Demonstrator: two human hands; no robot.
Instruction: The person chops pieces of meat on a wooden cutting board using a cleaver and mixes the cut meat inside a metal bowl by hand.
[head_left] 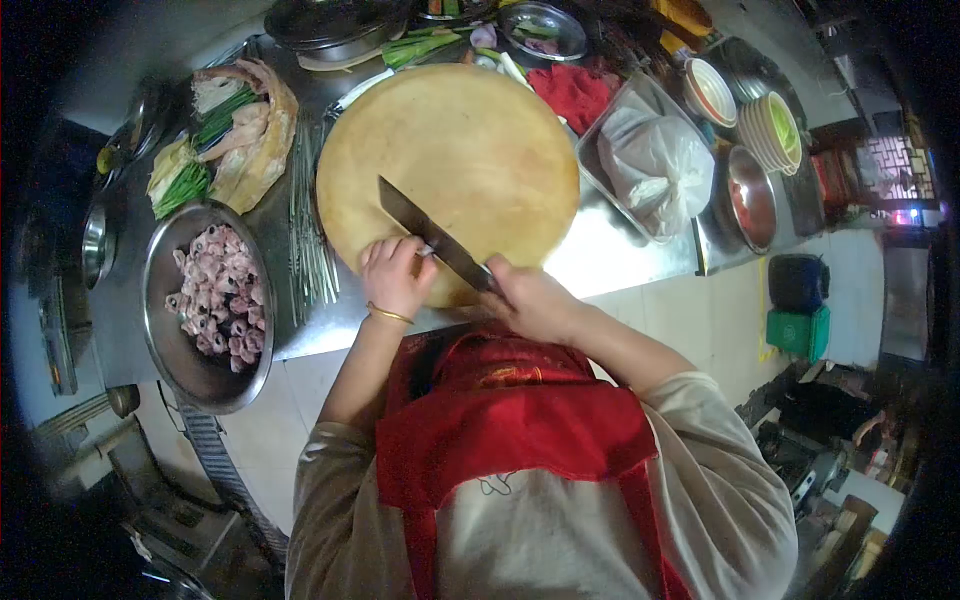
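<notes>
A round wooden chopping board lies on the steel counter in front of me. My right hand is wrapped round the handle of a cleaver, whose dark blade slants up and left over the board's near part. At the board's near left edge, my left hand is closed with curled fingers close to the blade. A small pale bit shows at its fingertips, too small to name. Left of the board, a steel bowl holds many pinkish, pale chunks of meat.
Thin metal skewers lie between bowl and board. Greens and pale meat sit behind the bowl. To the right stand a tray with a knotted white plastic bag, a red cloth, a metal bowl and stacked bowls.
</notes>
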